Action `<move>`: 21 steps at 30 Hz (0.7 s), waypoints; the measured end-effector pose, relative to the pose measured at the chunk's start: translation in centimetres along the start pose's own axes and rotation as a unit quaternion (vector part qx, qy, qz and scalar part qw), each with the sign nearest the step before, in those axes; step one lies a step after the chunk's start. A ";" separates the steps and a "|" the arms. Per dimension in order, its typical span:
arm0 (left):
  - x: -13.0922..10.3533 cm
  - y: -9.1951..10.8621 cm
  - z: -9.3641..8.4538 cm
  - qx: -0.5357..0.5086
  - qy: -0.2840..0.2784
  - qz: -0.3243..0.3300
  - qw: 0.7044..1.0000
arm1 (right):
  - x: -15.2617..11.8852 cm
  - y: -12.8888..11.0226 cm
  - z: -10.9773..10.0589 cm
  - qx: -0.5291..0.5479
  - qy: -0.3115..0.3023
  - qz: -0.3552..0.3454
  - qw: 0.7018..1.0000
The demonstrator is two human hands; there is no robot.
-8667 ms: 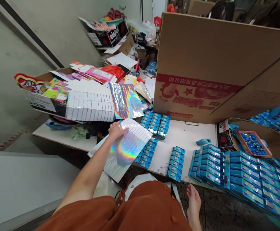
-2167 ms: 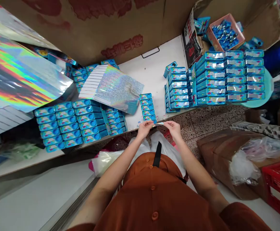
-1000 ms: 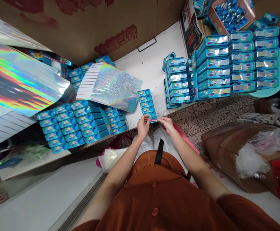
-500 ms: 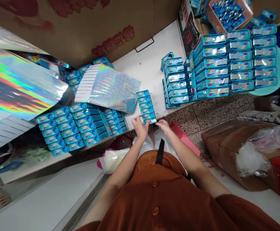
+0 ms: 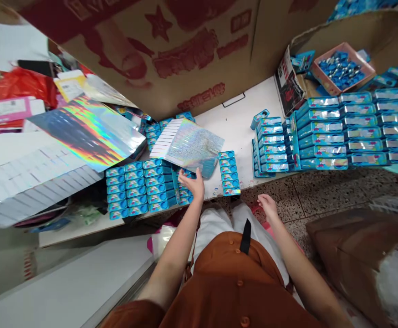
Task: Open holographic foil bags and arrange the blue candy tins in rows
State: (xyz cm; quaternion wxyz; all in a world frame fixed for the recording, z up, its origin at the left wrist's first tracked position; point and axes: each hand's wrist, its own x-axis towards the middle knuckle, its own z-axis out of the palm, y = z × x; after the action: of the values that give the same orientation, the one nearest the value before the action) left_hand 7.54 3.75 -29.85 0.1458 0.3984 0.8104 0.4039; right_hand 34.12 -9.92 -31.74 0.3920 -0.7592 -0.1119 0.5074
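Note:
My left hand (image 5: 195, 186) is open, thumb and fingers apart, beside the left group of blue boxes (image 5: 155, 184) and under the lower edge of a glittery holographic sheet (image 5: 199, 145). It holds nothing that I can see. My right hand (image 5: 267, 205) hovers off the table's front edge, its fingers drawn together; whatever they may pinch is too small to make out. Between the hands a short column of blue boxes (image 5: 229, 175) lies on the white table (image 5: 216, 182). The nearest box of that column bears a small shiny sticker (image 5: 236, 192).
More blue boxes (image 5: 322, 139) are stacked at the right, by an open carton holding a pink tray (image 5: 366, 68) of small blue parts. A big cardboard box (image 5: 199, 59) walls the back. Another holographic sheet (image 5: 96, 132) lies left. A brown carton (image 5: 352, 241) stands on the floor.
My left hand has left the short column and moved left to the stacked boxes, opening. My right hand has drawn away to the right. The view has shifted leftward and up.

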 end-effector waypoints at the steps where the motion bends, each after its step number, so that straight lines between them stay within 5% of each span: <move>1: 1.3 0.6 0.2 0.004 0.043 0.004 0.999 | -0.4 0.0 -0.2 -0.006 -0.001 -0.009 1.000; 5: 5.5 2.4 0.9 -0.021 0.143 -0.048 0.988 | -1.8 0.1 -0.6 -0.034 -0.016 -0.043 0.998; 9: 7.8 3.5 1.4 -0.107 0.117 -0.114 0.981 | -2.7 -0.2 -0.4 -0.066 -0.048 -0.079 0.994; 12: 8.0 5.1 0.6 -0.136 0.103 -0.101 0.980 | -3.2 -1.2 0.0 -0.092 -0.073 -0.116 0.986; 18: 4.4 10.1 -6.3 -0.168 0.000 0.132 0.977 | -5.2 -8.2 2.7 -0.152 -0.108 -0.256 0.949; 21: 1.7 11.3 -11.2 -0.183 -0.050 0.221 0.957 | -8.3 -14.5 4.9 -0.220 -0.126 -0.489 0.835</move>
State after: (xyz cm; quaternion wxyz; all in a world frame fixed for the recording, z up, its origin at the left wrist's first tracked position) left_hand 6.16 3.04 -13.95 0.1633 0.5540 0.6061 0.5469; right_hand 29.38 -2.55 -16.64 0.3942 -0.6013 -0.6257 0.3027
